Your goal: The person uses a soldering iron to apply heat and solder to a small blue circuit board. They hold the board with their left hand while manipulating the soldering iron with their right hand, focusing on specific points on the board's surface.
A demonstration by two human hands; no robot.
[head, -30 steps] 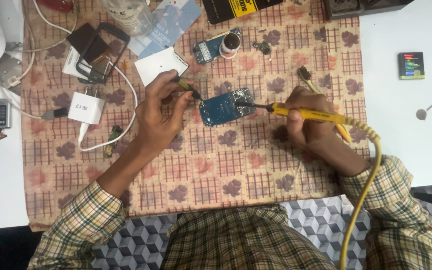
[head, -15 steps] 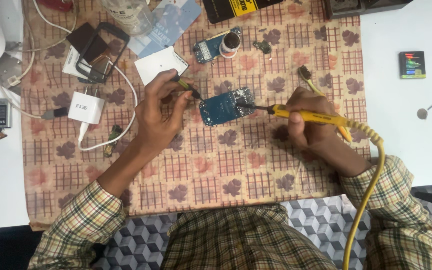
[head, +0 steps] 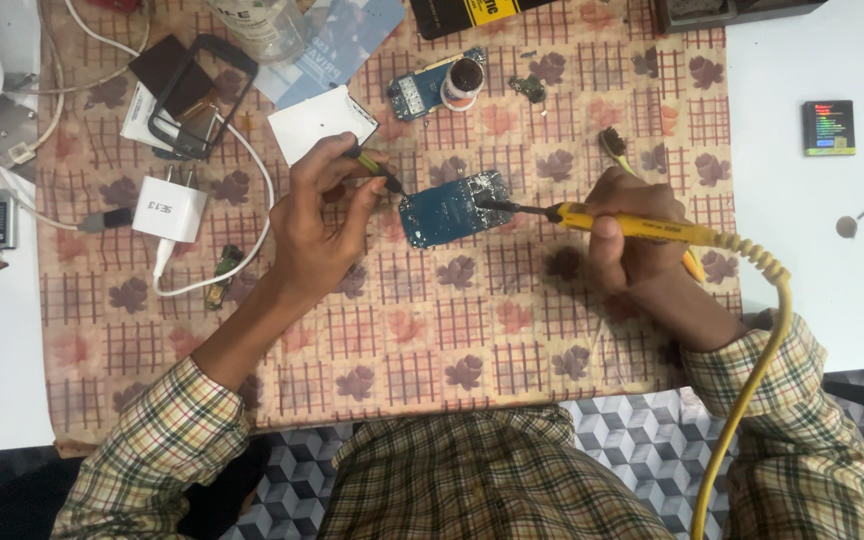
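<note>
Blue circuit board (head: pixel 449 208) lying flat on patterned cloth (head: pixel 452 330) mid-worktop, between both hands. Left hand (head: pixel 317 215) grip pinching thin dark probe (head: pixel 377 172), tip at board's left edge, steadying it. Right hand (head: pixel 627 245) grip wrapped around yellow soldering iron (head: pixel 632 224), tip on board's right side

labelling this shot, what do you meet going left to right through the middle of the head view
white charger plug → left hand with thin tool → blue circuit board → yellow soldering iron in right hand → small black square device
</note>
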